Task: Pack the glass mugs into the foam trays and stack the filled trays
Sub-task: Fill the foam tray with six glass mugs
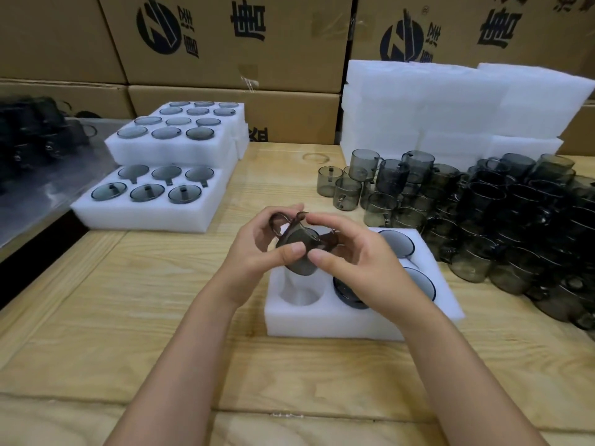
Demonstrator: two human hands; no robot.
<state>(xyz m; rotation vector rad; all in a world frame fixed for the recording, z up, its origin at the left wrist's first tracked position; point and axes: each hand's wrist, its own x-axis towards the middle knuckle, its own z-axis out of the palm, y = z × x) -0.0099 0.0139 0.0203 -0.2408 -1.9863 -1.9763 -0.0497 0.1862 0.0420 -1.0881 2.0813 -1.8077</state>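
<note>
Both hands hold one smoked glass mug above the near foam tray: your left hand and right hand clamp it from either side. The mug is tilted, base toward you and handle up and far, ready for the empty near-left pocket.

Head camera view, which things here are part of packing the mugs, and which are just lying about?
Part of the job:
- mug, held by left hand and right hand
- tray under the hands, one front hole empty
- loose mugs
- filled trays
- spare foam

Lying about:
- cartons
- ring stain on table
</note>
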